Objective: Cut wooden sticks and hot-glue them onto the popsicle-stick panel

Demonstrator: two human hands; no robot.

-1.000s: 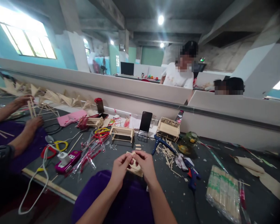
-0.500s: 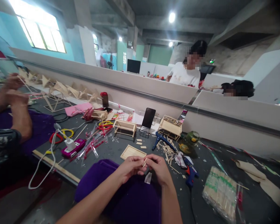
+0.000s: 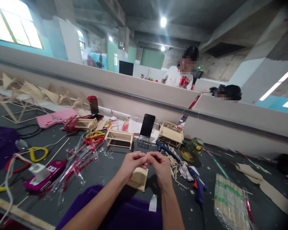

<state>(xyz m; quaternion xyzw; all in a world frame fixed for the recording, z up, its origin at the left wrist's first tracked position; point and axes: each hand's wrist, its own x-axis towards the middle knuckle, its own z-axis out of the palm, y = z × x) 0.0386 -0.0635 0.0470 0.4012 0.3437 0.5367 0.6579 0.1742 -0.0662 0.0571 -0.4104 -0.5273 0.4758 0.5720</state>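
My left hand (image 3: 132,163) and my right hand (image 3: 160,165) meet fingertip to fingertip above the table. Both are closed in a pinch on a small piece of wooden stick (image 3: 147,155), mostly hidden by the fingers. Just below them a small slatted wooden panel (image 3: 138,180) lies on the dark tabletop, partly covered by my left hand and forearm. Beyond my hands stand a small wooden frame (image 3: 119,139) and a model bed-like wooden piece (image 3: 171,133), with a phone (image 3: 147,125) propped on a wire stand between them.
To the right of my hands lie loose stick pieces (image 3: 173,159), blue glue guns (image 3: 200,189) and a bag of sticks (image 3: 230,201). At left are a purple power strip (image 3: 46,175), scissors (image 3: 38,154) and plastic wrappers (image 3: 78,166). A low partition (image 3: 134,95) runs behind; people are beyond it.
My hands shifted off the panel and back above it, still pinching a small stick piece. The view swung right, then left; the neighbour's hands have left the picture. The person opposite now holds a red can.
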